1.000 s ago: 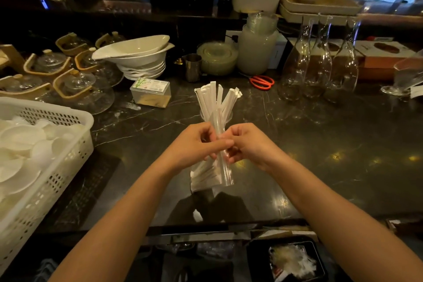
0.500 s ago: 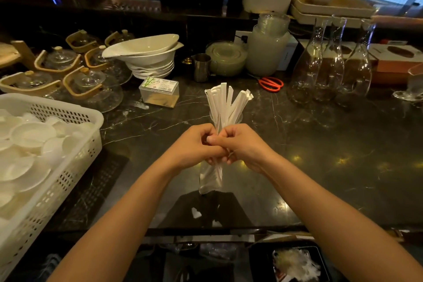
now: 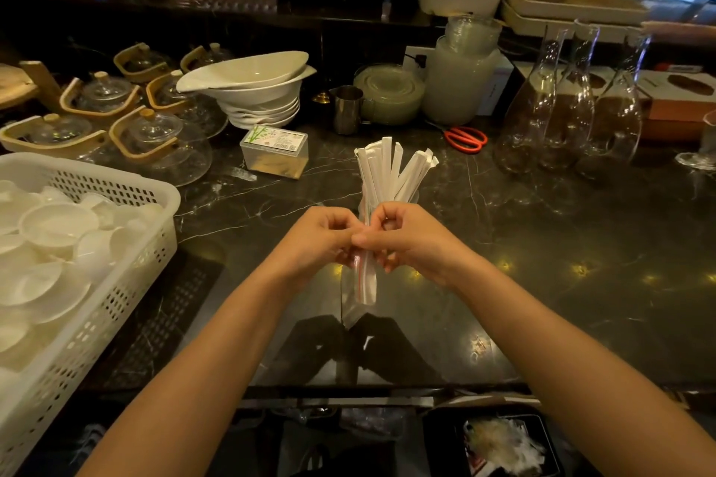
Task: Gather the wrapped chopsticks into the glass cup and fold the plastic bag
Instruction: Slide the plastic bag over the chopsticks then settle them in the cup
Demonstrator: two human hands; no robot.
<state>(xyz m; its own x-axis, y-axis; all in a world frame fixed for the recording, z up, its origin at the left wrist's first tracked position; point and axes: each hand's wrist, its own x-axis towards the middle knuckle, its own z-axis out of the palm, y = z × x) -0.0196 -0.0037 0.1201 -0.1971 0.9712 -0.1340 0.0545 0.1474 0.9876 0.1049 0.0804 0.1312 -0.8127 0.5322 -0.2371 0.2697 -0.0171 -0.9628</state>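
Note:
Several white paper-wrapped chopsticks (image 3: pixel 392 171) stand upright and fanned out in a glass cup (image 3: pixel 411 198) on the dark marble counter; my hands hide most of the cup. In front of it, my left hand (image 3: pixel 318 240) and my right hand (image 3: pixel 403 238) meet fingertip to fingertip, both pinching a clear plastic bag (image 3: pixel 366 275). The bag is gathered into a narrow strip with a red line along it and hangs down below my fingers.
A white basket of small dishes (image 3: pixel 128 283) fills the left. Glass teapots (image 3: pixel 155 135), stacked white bowls (image 3: pixel 252 89), a toothpick box (image 3: pixel 275 151), a steel cup (image 3: pixel 348 109), red scissors (image 3: pixel 465 137) and glass carafes (image 3: pixel 569 108) line the back.
The bag has gone from a wider hanging sheet to a narrower folded strip between my fingers. My hands stayed together in front of the cup.

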